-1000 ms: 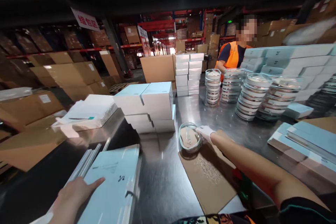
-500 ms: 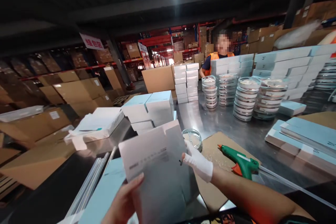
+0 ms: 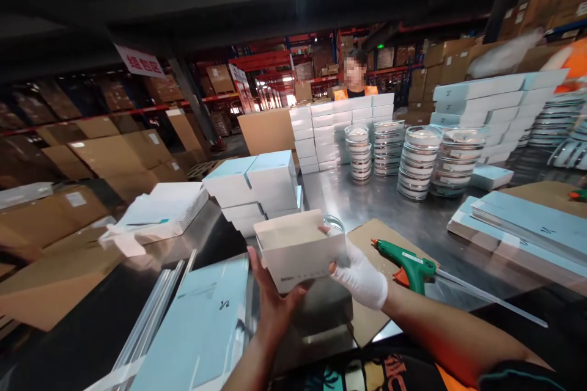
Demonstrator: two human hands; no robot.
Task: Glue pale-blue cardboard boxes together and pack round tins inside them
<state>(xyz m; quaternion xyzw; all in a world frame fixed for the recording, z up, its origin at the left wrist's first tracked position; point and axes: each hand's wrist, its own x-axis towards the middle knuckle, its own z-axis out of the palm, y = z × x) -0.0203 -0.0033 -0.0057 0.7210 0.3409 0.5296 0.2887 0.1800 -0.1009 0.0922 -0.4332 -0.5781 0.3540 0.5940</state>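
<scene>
A white carton, opened into a box shape with its hollow top showing, is held over the near side of the table. My left hand cups its left end and lower front, fingers behind and thumb along the front. My right hand, in a white fingerless covering, grips its right end. Behind the carton, a round glass dish is partly hidden. To the right, a green glue gun lies on a brown cardboard sheet. Flat pale-blue cartons lie to the left of my left hand.
White boxes are stacked just ahead. Several columns of glass dishes stand farther right, before a wall of white boxes. A co-worker is behind it. Clear glue sticks lie left; flat cartons lie right.
The carton has tipped from its broad face showing to an opened box shape, its hollow side up. My left hand moved up and right along it. The co-worker's box block now adjoins the left column.
</scene>
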